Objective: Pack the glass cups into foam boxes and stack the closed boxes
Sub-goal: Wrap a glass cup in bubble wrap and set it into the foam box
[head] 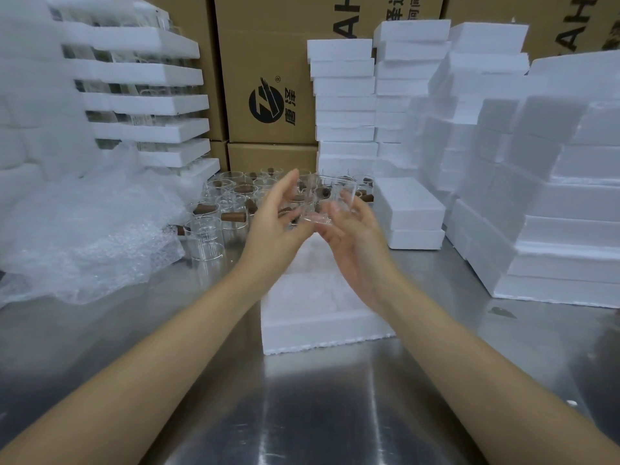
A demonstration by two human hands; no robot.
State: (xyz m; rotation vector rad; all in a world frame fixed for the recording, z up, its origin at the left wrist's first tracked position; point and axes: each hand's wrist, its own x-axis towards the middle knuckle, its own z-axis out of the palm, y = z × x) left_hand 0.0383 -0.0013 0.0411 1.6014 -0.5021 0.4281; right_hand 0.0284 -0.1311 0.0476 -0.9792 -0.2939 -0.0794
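I hold two clear glass cups (317, 199) side by side between my hands, above an open white foam box (322, 327) on the steel table. My left hand (275, 219) grips the left cup from the left side, with its fingers pointing up. My right hand (355, 239) cups the other glass from below and from the right. The picture is blurred here, so the cups' edges are hard to separate. Behind my hands, several more glass cups with brown handles (235, 203) stand in a group on the table.
Crumpled bubble wrap (84, 229) covers the table's left side. Foam trays layered with glasses (151, 105) are stacked at the back left. Closed foam boxes stand in stacks at the back (345, 95), beside the cups (409, 213) and along the right (553, 229). Cardboard cartons (268, 78) line the rear.
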